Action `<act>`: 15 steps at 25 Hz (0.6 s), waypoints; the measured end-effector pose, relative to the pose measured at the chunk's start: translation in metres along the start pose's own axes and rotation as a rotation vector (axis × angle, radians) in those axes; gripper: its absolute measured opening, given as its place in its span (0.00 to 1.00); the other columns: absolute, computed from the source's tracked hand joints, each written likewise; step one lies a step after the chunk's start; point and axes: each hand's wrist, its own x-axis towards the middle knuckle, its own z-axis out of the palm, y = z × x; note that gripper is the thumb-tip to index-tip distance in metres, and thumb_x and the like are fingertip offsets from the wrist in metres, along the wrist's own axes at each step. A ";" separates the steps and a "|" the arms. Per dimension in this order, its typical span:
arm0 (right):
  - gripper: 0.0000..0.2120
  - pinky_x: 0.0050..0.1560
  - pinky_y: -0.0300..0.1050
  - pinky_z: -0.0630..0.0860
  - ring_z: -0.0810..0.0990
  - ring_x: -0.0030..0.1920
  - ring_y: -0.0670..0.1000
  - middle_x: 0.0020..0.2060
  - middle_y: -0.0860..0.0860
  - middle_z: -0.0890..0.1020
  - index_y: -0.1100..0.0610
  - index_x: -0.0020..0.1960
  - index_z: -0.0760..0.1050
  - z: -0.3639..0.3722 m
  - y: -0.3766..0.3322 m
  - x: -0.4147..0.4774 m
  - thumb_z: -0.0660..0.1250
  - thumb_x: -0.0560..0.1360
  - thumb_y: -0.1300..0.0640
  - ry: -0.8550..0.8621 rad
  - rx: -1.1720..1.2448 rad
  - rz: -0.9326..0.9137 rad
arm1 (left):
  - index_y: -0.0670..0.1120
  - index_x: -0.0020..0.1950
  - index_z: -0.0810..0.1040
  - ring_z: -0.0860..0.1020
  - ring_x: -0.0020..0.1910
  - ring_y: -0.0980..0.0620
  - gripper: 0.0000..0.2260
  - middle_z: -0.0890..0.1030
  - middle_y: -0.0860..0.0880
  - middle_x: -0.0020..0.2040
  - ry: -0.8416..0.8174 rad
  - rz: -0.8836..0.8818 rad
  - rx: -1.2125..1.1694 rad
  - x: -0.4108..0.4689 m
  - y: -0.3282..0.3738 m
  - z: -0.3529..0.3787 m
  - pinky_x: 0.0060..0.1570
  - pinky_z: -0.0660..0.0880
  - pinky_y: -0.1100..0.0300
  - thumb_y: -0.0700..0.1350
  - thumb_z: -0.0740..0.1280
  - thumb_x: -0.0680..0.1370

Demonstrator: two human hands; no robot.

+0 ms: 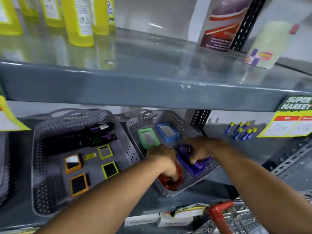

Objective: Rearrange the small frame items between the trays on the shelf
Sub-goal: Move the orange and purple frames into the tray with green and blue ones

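Two grey perforated trays sit side by side on the middle shelf. The left tray holds two yellow-green frames, two orange frames and black items at the back. The right tray holds a green frame, a stack of blue frames, purple frames and red frames. My left hand reaches down with its fingers closed on the red frames at the tray's front. My right hand grips the purple frames just to the right.
The upper shelf edge overhangs the trays, with yellow bottles above. Small blue tubes with yellow caps lie on the shelf to the right. A price tag hangs at the right. Boxes and a red handle sit below.
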 end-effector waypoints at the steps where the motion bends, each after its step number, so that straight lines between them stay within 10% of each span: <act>1: 0.44 0.52 0.46 0.79 0.79 0.54 0.54 0.61 0.50 0.78 0.34 0.69 0.63 0.006 0.003 0.001 0.76 0.57 0.46 -0.013 0.000 0.001 | 0.51 0.60 0.76 0.78 0.53 0.42 0.34 0.78 0.45 0.59 -0.022 -0.002 0.013 0.003 0.003 0.005 0.42 0.72 0.57 0.62 0.76 0.57; 15: 0.43 0.56 0.52 0.78 0.77 0.59 0.60 0.66 0.56 0.75 0.40 0.71 0.61 0.031 0.003 0.012 0.74 0.59 0.45 -0.020 -0.027 -0.011 | 0.50 0.67 0.69 0.73 0.61 0.40 0.39 0.73 0.42 0.66 -0.113 -0.035 0.047 0.010 0.010 0.025 0.58 0.75 0.49 0.61 0.73 0.59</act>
